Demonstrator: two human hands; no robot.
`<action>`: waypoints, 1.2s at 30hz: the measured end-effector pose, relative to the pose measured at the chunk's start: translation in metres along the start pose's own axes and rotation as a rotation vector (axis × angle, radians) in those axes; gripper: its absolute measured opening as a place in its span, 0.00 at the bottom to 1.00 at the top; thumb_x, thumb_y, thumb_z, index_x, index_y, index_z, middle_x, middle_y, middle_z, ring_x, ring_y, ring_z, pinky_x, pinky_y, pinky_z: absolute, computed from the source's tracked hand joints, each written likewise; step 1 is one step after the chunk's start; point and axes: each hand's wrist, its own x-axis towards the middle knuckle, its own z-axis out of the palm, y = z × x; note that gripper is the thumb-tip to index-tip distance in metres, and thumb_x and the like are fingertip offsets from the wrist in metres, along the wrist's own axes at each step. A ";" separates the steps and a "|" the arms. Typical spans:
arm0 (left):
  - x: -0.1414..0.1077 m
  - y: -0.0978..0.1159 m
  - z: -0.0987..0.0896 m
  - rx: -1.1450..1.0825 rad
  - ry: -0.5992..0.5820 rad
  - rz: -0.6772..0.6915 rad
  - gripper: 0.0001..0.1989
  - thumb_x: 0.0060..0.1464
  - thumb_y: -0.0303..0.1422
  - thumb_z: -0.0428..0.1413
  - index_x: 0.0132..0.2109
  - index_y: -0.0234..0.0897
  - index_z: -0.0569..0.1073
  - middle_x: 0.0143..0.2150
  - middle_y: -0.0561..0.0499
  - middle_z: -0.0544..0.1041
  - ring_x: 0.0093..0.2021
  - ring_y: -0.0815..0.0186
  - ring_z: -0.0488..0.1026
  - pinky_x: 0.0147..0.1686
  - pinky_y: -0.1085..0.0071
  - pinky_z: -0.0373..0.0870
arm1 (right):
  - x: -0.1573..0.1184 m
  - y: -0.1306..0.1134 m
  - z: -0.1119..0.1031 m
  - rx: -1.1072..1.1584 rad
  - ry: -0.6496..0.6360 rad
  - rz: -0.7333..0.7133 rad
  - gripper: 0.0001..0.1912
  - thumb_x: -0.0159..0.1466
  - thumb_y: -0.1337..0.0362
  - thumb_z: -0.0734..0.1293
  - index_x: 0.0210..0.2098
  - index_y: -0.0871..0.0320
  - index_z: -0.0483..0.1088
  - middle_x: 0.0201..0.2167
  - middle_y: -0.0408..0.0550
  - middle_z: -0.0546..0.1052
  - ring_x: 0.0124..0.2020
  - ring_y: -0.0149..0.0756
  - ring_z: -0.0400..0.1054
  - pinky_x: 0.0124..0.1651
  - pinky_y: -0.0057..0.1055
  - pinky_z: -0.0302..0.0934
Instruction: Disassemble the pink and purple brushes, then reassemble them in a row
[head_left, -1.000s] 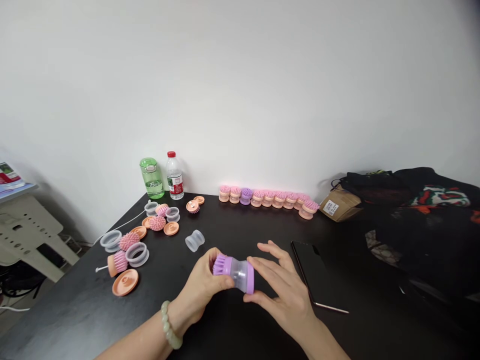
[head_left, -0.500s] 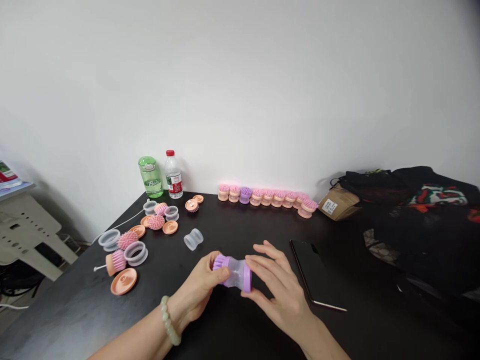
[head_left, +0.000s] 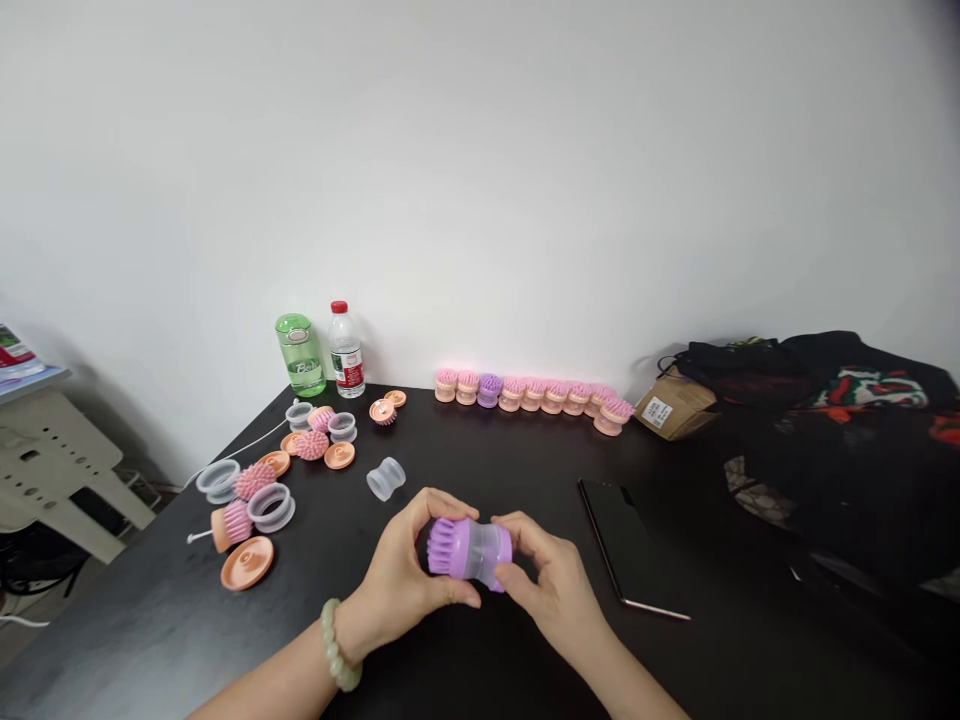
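A purple scrubbing brush (head_left: 469, 552) with soft bristles, a clear waisted middle and a purple base lies sideways between my hands above the table. My left hand (head_left: 409, 560) curves round its bristle end, fingers on top and thumb along the underside. With thumb and fingers, my right hand (head_left: 544, 575) grips the base at the other end. A loose clear waisted sleeve (head_left: 386, 479) rests on the table beyond my left hand. To the left are loose parts: clear sleeves (head_left: 271, 508), pink bristle heads (head_left: 256, 480) and orange discs (head_left: 247, 563).
Along the wall stands a row of several assembled brushes (head_left: 533, 395), mostly pink, one purple. A phone (head_left: 630, 540) lies right of my hands. A green bottle (head_left: 301, 358) and a water bottle (head_left: 346, 352) stand at the back left. A cardboard box (head_left: 675, 402) and dark bag (head_left: 825, 450) sit at right.
My left hand has opened wider round the bristle end, its thumb moving to the underside. My right fingers, stretched out before, have closed on the base.
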 end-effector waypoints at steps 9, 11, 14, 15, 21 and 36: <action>-0.001 0.011 0.001 0.353 -0.134 0.387 0.18 0.52 0.21 0.63 0.47 0.46 0.75 0.46 0.46 0.81 0.47 0.55 0.74 0.48 0.57 0.68 | -0.006 0.004 0.014 0.637 -0.267 0.573 0.40 0.69 0.37 0.48 0.23 0.60 0.73 0.18 0.47 0.75 0.16 0.29 0.63 0.22 0.26 0.59; -0.001 0.009 0.002 0.300 -0.081 0.301 0.17 0.49 0.25 0.66 0.45 0.44 0.75 0.46 0.45 0.80 0.46 0.54 0.74 0.47 0.58 0.69 | -0.006 0.005 0.013 0.618 -0.268 0.553 0.42 0.69 0.36 0.46 0.23 0.60 0.74 0.18 0.47 0.75 0.15 0.30 0.64 0.27 0.28 0.65; 0.001 0.004 0.002 0.164 0.046 0.082 0.21 0.42 0.32 0.72 0.44 0.42 0.74 0.47 0.45 0.77 0.44 0.55 0.74 0.44 0.61 0.70 | -0.004 0.007 0.008 0.492 -0.256 0.402 0.45 0.69 0.37 0.42 0.20 0.58 0.74 0.17 0.49 0.75 0.24 0.37 0.73 0.44 0.39 0.70; 0.002 0.002 0.002 0.123 0.080 0.012 0.23 0.40 0.33 0.72 0.44 0.41 0.73 0.46 0.46 0.76 0.43 0.56 0.74 0.43 0.62 0.70 | -0.004 0.008 0.006 0.437 -0.240 0.358 0.46 0.69 0.37 0.41 0.21 0.58 0.75 0.18 0.49 0.75 0.28 0.40 0.75 0.48 0.42 0.69; 0.007 0.001 0.002 -0.099 0.160 -0.252 0.26 0.36 0.37 0.74 0.43 0.39 0.73 0.43 0.49 0.76 0.39 0.60 0.72 0.39 0.67 0.68 | 0.000 0.015 0.000 0.232 -0.038 0.087 0.36 0.62 0.39 0.65 0.62 0.52 0.66 0.51 0.56 0.78 0.50 0.48 0.75 0.51 0.44 0.71; 0.005 -0.004 0.001 0.014 0.101 -0.128 0.27 0.37 0.37 0.74 0.44 0.40 0.72 0.46 0.49 0.75 0.43 0.59 0.72 0.43 0.65 0.68 | -0.001 0.010 0.004 0.073 -0.092 0.144 0.29 0.71 0.44 0.52 0.52 0.57 0.73 0.35 0.51 0.81 0.36 0.43 0.77 0.39 0.35 0.71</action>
